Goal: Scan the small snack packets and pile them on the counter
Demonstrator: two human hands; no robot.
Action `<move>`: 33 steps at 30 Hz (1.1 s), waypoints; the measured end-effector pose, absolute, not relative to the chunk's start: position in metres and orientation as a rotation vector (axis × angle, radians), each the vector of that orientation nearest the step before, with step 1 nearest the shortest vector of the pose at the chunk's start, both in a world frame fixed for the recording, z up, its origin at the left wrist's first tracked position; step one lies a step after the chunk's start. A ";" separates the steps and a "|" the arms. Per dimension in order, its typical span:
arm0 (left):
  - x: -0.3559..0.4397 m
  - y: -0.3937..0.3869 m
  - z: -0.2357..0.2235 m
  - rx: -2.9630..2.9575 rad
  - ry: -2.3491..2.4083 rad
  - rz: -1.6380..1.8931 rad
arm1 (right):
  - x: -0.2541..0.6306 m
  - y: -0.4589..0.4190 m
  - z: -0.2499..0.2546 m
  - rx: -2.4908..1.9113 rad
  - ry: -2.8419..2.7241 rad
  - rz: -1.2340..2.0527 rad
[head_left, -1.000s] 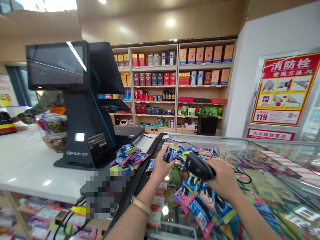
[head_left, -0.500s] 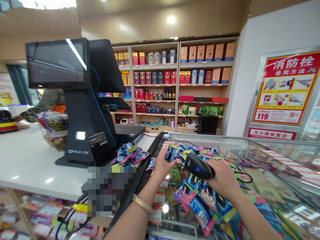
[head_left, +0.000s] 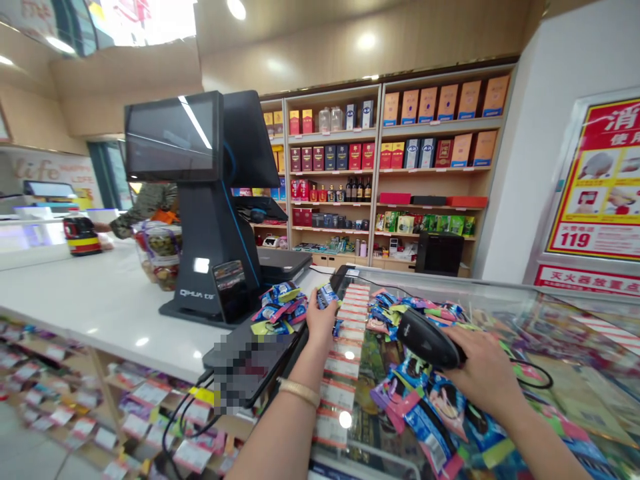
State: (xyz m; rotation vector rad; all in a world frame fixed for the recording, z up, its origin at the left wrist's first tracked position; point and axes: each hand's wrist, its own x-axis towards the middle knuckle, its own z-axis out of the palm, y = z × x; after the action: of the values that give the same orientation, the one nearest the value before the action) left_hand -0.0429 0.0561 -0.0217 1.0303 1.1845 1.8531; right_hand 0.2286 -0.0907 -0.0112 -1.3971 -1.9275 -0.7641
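My left hand (head_left: 321,319) is closed on a small blue snack packet (head_left: 327,295), held up near the dark edge of the glass counter. Just left of it lies a heap of similar packets (head_left: 281,308) in blue, pink and green, beside the till. My right hand (head_left: 487,370) grips a black barcode scanner (head_left: 431,339), its head pointing left over the glass. Below and around the scanner, more snack packets (head_left: 425,420) are spread out in a loose pile. A black cable (head_left: 543,373) loops out to the right of my right hand.
A black till with two screens (head_left: 175,137) stands on the white counter (head_left: 115,287). Behind it are bagged jars (head_left: 165,250) and a person's sleeve (head_left: 150,208). Shelves of boxed goods (head_left: 330,170) line the back wall. Price labels (head_left: 345,360) lie under the glass.
My left hand has carried the packet left, away from the scanner and towards the heap by the till. My right hand still holds the scanner over the pile. The view has swung left.
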 end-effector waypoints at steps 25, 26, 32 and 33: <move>-0.061 0.031 0.000 1.648 2.227 1.484 | 0.230 -0.091 -0.010 -1.407 -1.904 -0.718; -0.061 0.031 0.001 1.675 2.176 1.566 | 0.230 -0.091 -0.010 -1.406 -1.892 -0.722; -0.039 0.041 -0.016 1.827 1.183 1.647 | 0.230 -0.092 -0.008 -1.411 -1.851 -0.753; -0.033 0.042 -0.022 1.828 1.066 1.517 | 0.230 -0.092 -0.008 -1.409 -1.852 -0.752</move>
State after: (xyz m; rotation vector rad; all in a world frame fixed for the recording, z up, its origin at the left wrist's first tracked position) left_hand -0.0328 0.0425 -0.0224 1.8276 1.0658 1.5168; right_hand 0.2303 -0.0918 -0.0081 -1.4090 -1.8518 -0.7515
